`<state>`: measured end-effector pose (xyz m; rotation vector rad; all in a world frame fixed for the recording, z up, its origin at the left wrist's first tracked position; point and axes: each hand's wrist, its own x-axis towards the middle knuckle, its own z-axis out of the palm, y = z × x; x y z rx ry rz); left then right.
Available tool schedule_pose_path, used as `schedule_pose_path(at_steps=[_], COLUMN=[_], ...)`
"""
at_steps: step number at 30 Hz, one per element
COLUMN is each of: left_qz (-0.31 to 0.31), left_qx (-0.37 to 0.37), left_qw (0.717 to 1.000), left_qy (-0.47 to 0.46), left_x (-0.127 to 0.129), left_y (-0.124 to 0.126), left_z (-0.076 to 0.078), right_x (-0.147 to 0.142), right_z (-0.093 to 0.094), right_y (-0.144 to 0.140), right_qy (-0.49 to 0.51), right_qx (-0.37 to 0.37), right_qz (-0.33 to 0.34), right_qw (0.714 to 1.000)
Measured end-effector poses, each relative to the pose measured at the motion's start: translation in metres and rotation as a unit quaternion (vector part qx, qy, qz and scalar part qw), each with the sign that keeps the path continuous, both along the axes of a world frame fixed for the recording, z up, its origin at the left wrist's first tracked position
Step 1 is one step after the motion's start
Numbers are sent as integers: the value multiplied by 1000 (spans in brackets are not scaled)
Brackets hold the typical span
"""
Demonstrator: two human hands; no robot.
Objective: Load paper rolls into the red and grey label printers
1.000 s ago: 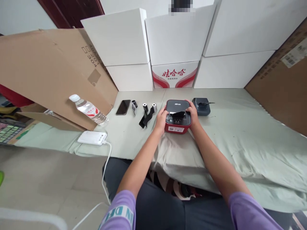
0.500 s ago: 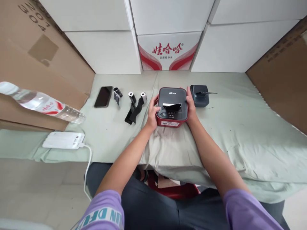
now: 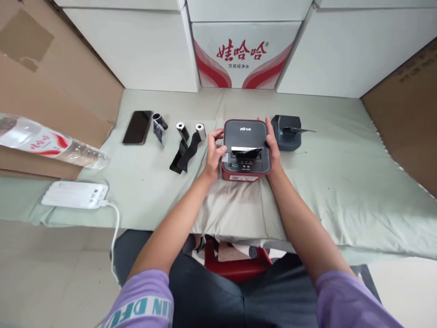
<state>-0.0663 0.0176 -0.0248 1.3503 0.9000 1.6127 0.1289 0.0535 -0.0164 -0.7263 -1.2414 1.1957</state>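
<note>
Both hands kept their grip on the small red-bodied, dark-lidded label printer (image 3: 246, 150), the left hand (image 3: 214, 152) curled against its left side with fingers shifted up toward the lid edge, the right hand (image 3: 272, 145) wrapped round its right side; the printer stayed seated mid-tabletop, suggesting adjustment rather than lifting. Pale green cloth (image 3: 341, 182) covered the tabletop, backed by stacked white cartons (image 3: 143, 45) and brown cardboard (image 3: 51, 82).
</note>
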Motion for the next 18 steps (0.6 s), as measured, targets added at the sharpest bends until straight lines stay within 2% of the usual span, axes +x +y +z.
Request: schedule_pose_path(at_steps=[4, 7, 10, 14, 18], left_qz=[-50, -118, -159, -178, -168], left_qx=[21, 31, 24, 2, -8], left_qw=[999, 992, 987, 984, 986], left_qy=[5, 14, 7, -8, -12], left_x=[-9, -12, -12, -12, -12], left_y=[14, 12, 4, -3, -2], left_z=[-4, 2, 11, 18, 20], right_x=[-1, -2, -3, -4, -3], right_z=[-1, -2, -1, 3, 12], right_y=[1, 1, 1, 0, 0], right_qy=[8, 16, 30, 14, -62], right_qx=[4, 2, -2, -8, -17], right_qz=[3, 4, 3, -4, -14], right_qw=[1000, 1000, 1000, 1000, 998])
